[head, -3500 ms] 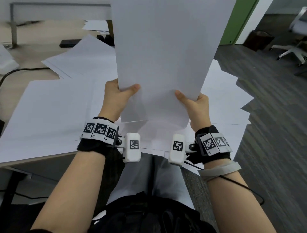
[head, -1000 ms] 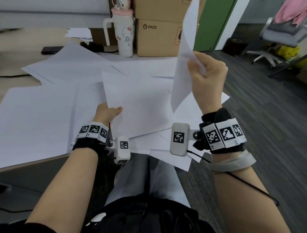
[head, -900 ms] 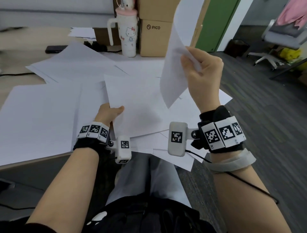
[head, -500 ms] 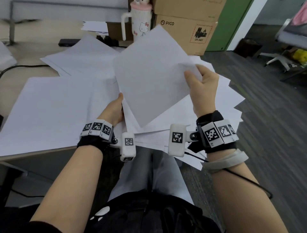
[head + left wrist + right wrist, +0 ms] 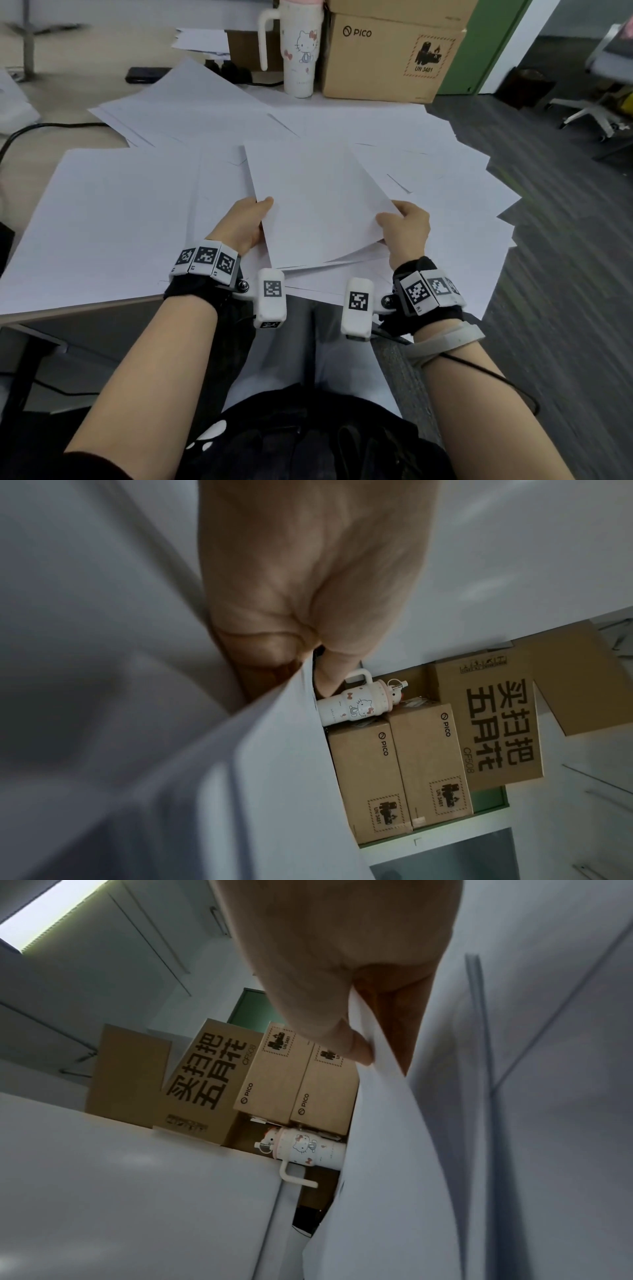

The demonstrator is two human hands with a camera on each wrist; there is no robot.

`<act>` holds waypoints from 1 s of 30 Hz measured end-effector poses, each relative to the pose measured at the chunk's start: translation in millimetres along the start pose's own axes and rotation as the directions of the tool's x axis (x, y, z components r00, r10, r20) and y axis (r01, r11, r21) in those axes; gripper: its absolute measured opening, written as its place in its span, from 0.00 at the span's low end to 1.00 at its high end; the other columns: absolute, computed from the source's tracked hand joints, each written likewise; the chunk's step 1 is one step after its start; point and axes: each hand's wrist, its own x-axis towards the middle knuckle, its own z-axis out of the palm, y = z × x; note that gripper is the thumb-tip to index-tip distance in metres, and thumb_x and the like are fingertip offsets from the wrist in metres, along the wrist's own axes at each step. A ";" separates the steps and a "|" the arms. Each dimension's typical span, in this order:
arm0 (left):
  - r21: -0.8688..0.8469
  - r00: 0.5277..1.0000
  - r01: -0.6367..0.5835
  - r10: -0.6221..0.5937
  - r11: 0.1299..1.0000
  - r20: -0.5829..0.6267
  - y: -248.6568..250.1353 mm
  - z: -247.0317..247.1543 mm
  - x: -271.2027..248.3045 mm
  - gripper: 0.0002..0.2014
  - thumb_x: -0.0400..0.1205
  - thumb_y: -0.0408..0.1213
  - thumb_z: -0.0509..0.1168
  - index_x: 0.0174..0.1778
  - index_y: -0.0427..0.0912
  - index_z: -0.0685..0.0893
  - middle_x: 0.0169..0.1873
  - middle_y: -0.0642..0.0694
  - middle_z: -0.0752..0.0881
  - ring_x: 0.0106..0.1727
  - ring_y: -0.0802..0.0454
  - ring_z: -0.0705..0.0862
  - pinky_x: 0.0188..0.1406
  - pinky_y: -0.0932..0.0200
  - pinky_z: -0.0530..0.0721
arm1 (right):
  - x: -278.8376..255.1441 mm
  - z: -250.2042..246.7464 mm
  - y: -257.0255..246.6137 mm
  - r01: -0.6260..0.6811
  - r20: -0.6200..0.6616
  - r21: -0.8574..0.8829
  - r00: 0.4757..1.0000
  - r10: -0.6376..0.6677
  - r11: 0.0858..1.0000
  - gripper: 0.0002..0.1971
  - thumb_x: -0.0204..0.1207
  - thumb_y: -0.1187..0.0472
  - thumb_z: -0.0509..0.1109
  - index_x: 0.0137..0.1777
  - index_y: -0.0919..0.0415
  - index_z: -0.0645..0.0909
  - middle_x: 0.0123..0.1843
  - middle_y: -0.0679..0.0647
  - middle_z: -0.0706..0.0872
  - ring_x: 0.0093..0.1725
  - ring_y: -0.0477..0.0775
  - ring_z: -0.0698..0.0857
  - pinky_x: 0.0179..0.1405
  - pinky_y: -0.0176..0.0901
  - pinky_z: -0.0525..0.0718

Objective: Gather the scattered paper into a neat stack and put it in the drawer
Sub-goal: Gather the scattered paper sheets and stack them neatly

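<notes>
- A thin bundle of plain white paper sheets (image 5: 318, 205) is lying low over the scattered white sheets (image 5: 113, 219) covering the tabletop (image 5: 51, 102).
- The left hand (image 5: 245, 222) is pinching its left edge, thumb on top.
- The right hand (image 5: 406, 228) is pinching its right corner.
- A white cartoon-cat tumbler (image 5: 301, 51) is standing beside a brown cardboard box (image 5: 387, 58) at the far edge.

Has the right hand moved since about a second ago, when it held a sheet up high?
Yes. The right hand has come down from level with the cardboard box to the paper stack near the desk edge, gripping its right side.
</notes>
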 end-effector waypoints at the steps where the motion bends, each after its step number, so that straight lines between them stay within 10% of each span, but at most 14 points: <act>1: 0.014 1.000 -0.008 0.008 1.000 0.004 0.1 0.1 0.2 0.08 0.88 0.31 0.55 0.49 0.38 0.79 0.45 0.44 0.85 0.42 0.51 0.85 0.34 0.62 0.87 | -0.2 0.7 1.1 -0.007 0.010 -0.021 1.000 0.008 1.000 0.14 0.67 0.73 0.64 0.49 0.59 0.84 0.39 0.48 0.84 0.44 0.59 0.85 0.47 0.61 0.88; 7: 0.133 0.994 -0.052 0.064 0.990 -0.090 4.2 0.1 10.1 0.09 0.83 0.21 0.55 0.44 0.37 0.77 0.45 0.41 0.80 0.45 0.46 0.79 0.48 0.54 0.79 | 9.7 -0.2 -0.7 0.043 0.001 -0.107 0.999 -0.043 0.993 0.14 0.71 0.69 0.69 0.56 0.65 0.85 0.47 0.53 0.86 0.48 0.53 0.83 0.48 0.42 0.81; 14: 0.127 0.952 -0.205 0.227 0.971 -0.206 39.6 6.7 18.8 0.12 0.84 0.23 0.55 0.52 0.42 0.79 0.39 0.52 0.83 0.37 0.58 0.81 0.23 0.72 0.79 | 51.1 -0.6 -13.8 -0.009 -0.022 -0.076 1.000 0.007 0.997 0.11 0.70 0.69 0.69 0.51 0.63 0.87 0.46 0.56 0.87 0.49 0.55 0.85 0.59 0.56 0.85; 26: -0.003 0.912 -0.110 0.099 0.994 -0.399 60.5 11.4 81.3 0.11 0.77 0.20 0.54 0.36 0.41 0.68 0.31 0.47 0.68 0.31 0.51 0.66 0.28 0.60 0.64 | 142.3 11.8 -29.3 -0.042 -0.059 -0.254 0.998 0.028 0.966 0.22 0.74 0.66 0.69 0.69 0.66 0.78 0.69 0.59 0.81 0.68 0.57 0.79 0.61 0.38 0.73; 30: 0.022 0.898 -0.082 0.084 0.996 -0.432 61.8 21.2 102.7 0.16 0.78 0.21 0.53 0.30 0.45 0.61 0.29 0.49 0.62 0.29 0.52 0.60 0.27 0.60 0.59 | 175.8 15.5 -31.9 -0.110 -0.130 -0.335 0.989 0.070 0.936 0.26 0.77 0.63 0.68 0.75 0.65 0.70 0.74 0.60 0.74 0.75 0.60 0.69 0.64 0.46 0.71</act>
